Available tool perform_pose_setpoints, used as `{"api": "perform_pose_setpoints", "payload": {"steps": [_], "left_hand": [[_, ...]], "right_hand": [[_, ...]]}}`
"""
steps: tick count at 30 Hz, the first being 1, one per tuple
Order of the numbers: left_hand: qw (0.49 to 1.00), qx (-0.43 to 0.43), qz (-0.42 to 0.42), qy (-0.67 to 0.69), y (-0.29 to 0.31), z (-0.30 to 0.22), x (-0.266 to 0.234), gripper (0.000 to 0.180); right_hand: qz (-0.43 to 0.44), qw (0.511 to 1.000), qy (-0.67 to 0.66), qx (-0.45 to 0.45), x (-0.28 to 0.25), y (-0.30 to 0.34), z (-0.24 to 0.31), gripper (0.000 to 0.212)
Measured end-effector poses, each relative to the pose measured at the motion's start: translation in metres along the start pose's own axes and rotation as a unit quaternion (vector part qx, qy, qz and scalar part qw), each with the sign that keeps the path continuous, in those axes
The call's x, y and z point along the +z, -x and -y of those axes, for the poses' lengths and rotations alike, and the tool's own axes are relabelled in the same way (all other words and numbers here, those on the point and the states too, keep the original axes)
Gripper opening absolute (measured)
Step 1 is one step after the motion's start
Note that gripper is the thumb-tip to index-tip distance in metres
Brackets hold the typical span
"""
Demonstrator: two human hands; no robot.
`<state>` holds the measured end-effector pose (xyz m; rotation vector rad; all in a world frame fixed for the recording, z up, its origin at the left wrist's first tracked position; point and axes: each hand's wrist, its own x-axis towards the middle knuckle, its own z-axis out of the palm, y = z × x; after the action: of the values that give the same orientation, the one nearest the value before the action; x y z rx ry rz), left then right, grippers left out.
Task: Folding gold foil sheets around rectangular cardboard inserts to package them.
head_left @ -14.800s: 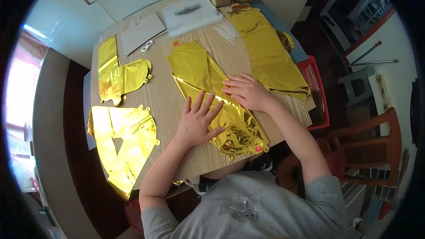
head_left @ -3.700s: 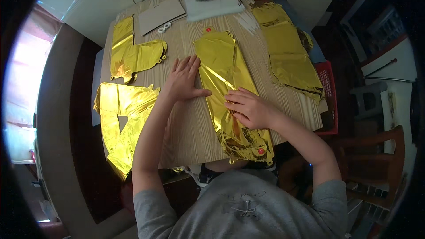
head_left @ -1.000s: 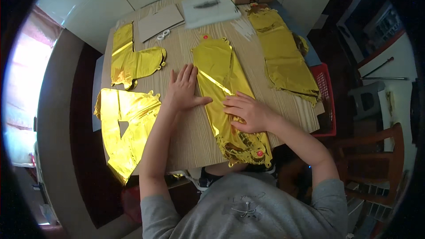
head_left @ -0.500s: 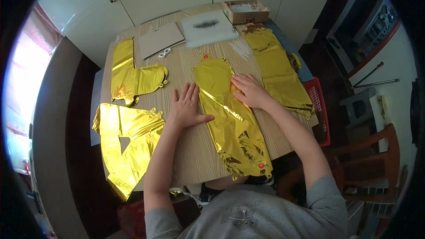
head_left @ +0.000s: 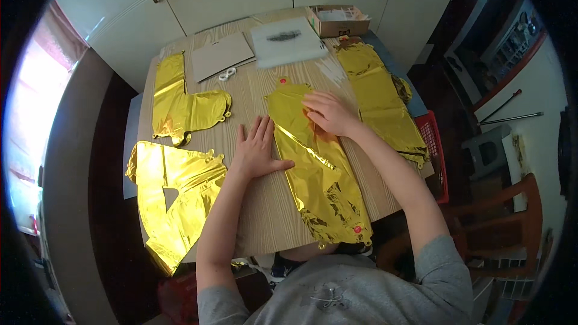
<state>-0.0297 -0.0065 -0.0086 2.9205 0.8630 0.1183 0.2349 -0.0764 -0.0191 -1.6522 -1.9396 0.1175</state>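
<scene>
A long gold foil balloon (head_left: pixel 319 174), flat and uninflated, lies lengthwise in front of me with its near end over the table edge. My left hand (head_left: pixel 256 150) rests flat beside its left edge, fingers stretched and the thumb on the foil. On the upper right part of the balloon lies my right hand (head_left: pixel 328 113), palm down with its fingers stretched out. To the left are an L-shaped gold foil balloon (head_left: pixel 186 105) and, nearer me, another gold foil balloon (head_left: pixel 153 198) with a triangular hole. A further gold foil balloon (head_left: pixel 385 105) lies along the right side.
At the back of the wooden table (head_left: pixel 253 216) are grey boards (head_left: pixel 221 57), a translucent white sheet (head_left: pixel 289 54) and an open cardboard box (head_left: pixel 340 21). Small white rings (head_left: pixel 227 74) lie near the boards. A red basket (head_left: pixel 433 156) and a wooden chair (head_left: pixel 512 222) stand at the right.
My right hand has slid a little to the left and away from me, from the balloon's right edge further onto the foil. My left hand stays in place.
</scene>
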Motion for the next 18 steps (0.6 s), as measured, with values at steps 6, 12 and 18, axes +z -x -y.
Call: {"api": "perform_pose_setpoints", "payload": {"steps": [6, 12, 18], "left_hand": [[1.000, -0.002, 0.018, -0.004, 0.001, -0.003, -0.006, 0.129], [1.000, -0.001, 0.000, -0.004, 0.001, 0.000, 0.001, 0.129], [1.000, -0.001, 0.015, -0.017, 0.000, 0.000, -0.001, 0.129]], "right_hand": [[0.081, 0.991, 0.109, -0.010, 0.010, -0.015, 0.011, 0.034], [0.093, 0.991, 0.099, 0.012, 0.006, -0.013, 0.009, 0.035], [0.088, 0.993, 0.079, 0.025, 0.006, -0.012, 0.007, 0.036]]}}
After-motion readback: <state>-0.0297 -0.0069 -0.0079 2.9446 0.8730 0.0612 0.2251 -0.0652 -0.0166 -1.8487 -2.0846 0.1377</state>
